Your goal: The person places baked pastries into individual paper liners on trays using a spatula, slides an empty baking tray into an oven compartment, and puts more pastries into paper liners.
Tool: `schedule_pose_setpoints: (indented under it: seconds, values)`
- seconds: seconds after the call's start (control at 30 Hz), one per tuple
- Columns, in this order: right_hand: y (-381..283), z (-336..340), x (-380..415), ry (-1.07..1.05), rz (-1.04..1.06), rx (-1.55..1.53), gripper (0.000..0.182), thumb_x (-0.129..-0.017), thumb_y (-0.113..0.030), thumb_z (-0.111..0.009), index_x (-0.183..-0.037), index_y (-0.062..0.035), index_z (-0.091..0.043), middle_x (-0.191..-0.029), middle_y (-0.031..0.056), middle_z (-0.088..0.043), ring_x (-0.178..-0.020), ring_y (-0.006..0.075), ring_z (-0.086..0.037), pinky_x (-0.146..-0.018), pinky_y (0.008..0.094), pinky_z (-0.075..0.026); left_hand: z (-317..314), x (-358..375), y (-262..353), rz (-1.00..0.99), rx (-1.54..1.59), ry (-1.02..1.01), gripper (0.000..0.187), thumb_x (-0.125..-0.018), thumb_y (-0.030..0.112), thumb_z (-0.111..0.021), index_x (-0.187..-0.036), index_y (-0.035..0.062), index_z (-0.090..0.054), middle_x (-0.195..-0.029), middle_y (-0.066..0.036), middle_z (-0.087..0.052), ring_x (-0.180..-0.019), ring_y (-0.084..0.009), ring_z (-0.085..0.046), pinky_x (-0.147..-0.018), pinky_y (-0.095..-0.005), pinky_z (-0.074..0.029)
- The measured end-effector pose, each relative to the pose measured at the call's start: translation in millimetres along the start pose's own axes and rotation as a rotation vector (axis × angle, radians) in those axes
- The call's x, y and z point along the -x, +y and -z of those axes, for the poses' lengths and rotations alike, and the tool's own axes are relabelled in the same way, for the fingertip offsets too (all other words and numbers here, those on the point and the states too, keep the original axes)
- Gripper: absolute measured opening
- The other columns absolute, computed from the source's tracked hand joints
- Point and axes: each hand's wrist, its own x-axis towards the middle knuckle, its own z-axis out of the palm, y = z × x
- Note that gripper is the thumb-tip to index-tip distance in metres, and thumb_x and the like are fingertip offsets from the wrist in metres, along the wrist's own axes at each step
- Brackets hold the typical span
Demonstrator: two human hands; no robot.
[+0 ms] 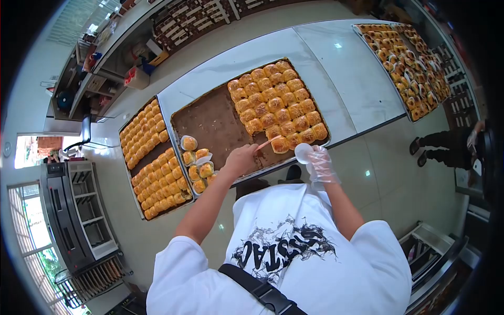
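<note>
Bare, my left hand point(241, 161) is closed around a slim orange-pink tool point(269, 142). The tool's tip reaches the near edge of the golden bun block point(275, 100). These buns fill the right part of a large brown baking tray point(205, 123), whose left part shows bare, crumb-strewn metal. My right hand point(319, 161) wears a clear plastic glove and pinches white paper cups point(303, 153) just off the tray's near right corner. At the tray's left end, several loose buns point(199, 167) sit in white paper cups.
Left of my tray stands another tray point(149, 169) with two blocks of buns. A third tray point(407, 71) of buns in paper cups lies at the table's far right. Another person's dark-clad legs point(446, 142) are at right. A dark oven point(65, 210) stands at left.
</note>
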Motion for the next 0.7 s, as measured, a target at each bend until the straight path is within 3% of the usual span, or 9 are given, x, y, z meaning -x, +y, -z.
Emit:
schedule_pose_setpoints:
  seconds: [0.03,0.07,0.23,0.33,0.37,0.4,0.53,0.63,0.7]
  values:
    - [2,3,-4,0.007,-0.007,-0.064,0.007,-0.076,-0.009,-0.063,-0.074,-0.0067,-0.057,-0.069,-0.0012,-0.054,-0.060,0.0093,-0.050,-0.053,0.0279,-0.043,2,-3,1,0.000,-0.006,-0.019,0.012,-0.083,0.011,-0.047,-0.094,0.0080,-0.052,-0.084,-0.015,-0.059,-0.080,-0.0340,-0.060,-0.068,-0.0439,-0.048]
    - [4,5,-7,0.059,0.029,0.066,0.010,-0.076,-0.011,-0.065,-0.074,-0.0064,-0.057,-0.069,-0.0005,-0.054,-0.062,0.0089,-0.049,-0.053,0.0284,-0.042,3,-4,3,0.008,-0.017,-0.039,0.013,-0.083,0.010,-0.047,-0.095,0.0078,-0.052,-0.085,-0.015,-0.059,-0.081,-0.0340,-0.060,-0.068,-0.0438,-0.048]
    - [-24,-1,-10,0.043,-0.093,-0.175,0.010,-0.075,-0.006,-0.064,-0.077,-0.0044,-0.055,-0.071,0.0016,-0.056,-0.061,0.0106,-0.050,-0.054,0.0282,-0.043,-9,-9,6,0.062,-0.052,-0.094,0.021,-0.083,0.008,-0.046,-0.104,0.0079,-0.051,-0.090,-0.016,-0.060,-0.085,-0.0344,-0.059,-0.070,-0.0437,-0.048]
    - [-27,-6,-11,0.018,-0.006,-0.023,0.009,-0.075,-0.006,-0.065,-0.080,-0.0025,-0.058,-0.073,0.0027,-0.058,-0.063,0.0109,-0.052,-0.055,0.0273,-0.045,-26,-13,8,0.102,0.031,0.011,0.017,-0.081,0.007,-0.047,-0.096,0.0048,-0.056,-0.084,-0.015,-0.062,-0.081,-0.0305,-0.062,-0.068,-0.0407,-0.048]
    - [-28,-9,-12,0.002,0.050,0.057,0.009,-0.075,-0.005,-0.064,-0.081,-0.0019,-0.059,-0.073,0.0032,-0.059,-0.064,0.0109,-0.053,-0.056,0.0267,-0.045,-25,-14,3,0.122,0.158,-0.065,0.014,-0.082,0.009,-0.049,-0.091,0.0034,-0.058,-0.078,-0.014,-0.061,-0.073,-0.0271,-0.061,-0.063,-0.0385,-0.047]
    - [-46,-15,-8,0.016,-0.061,-0.122,0.009,-0.075,-0.008,-0.064,-0.082,-0.0019,-0.061,-0.070,0.0042,-0.060,-0.064,0.0129,-0.055,-0.056,0.0269,-0.045,-18,-18,-6,0.140,0.283,-0.139,0.013,-0.082,0.010,-0.051,-0.087,0.0020,-0.059,-0.072,-0.013,-0.060,-0.065,-0.0237,-0.060,-0.057,-0.0362,-0.046]
    - [-44,-23,-20,-0.004,0.198,0.406,0.013,-0.076,-0.014,-0.061,-0.084,-0.0032,-0.063,-0.072,0.0089,-0.063,-0.068,0.0215,-0.060,-0.065,0.0332,-0.048,43,-12,-24,0.351,0.537,-0.494,0.028,-0.087,0.020,-0.054,-0.070,-0.0006,-0.061,-0.050,-0.005,-0.052,-0.041,-0.0104,-0.046,-0.039,-0.0264,-0.035]
    - [-47,-40,-32,-0.035,0.369,0.664,0.017,-0.078,-0.018,-0.059,-0.086,-0.0042,-0.064,-0.078,0.0121,-0.064,-0.075,0.0278,-0.061,-0.073,0.0380,-0.048,25,-3,-38,0.410,0.590,-0.646,0.034,-0.090,0.028,-0.054,-0.071,0.0002,-0.063,-0.049,-0.002,-0.051,-0.037,-0.0074,-0.041,-0.035,-0.0248,-0.030]
    - [-75,-57,-27,0.004,0.485,0.776,0.018,-0.079,-0.020,-0.057,-0.087,-0.0046,-0.064,-0.081,0.0134,-0.063,-0.080,0.0302,-0.060,-0.077,0.0398,-0.047,-19,-6,-23,0.379,0.755,-0.476,0.030,-0.092,0.024,-0.050,-0.081,-0.0008,-0.063,-0.052,-0.001,-0.051,-0.040,-0.0070,-0.042,-0.036,-0.0243,-0.032]
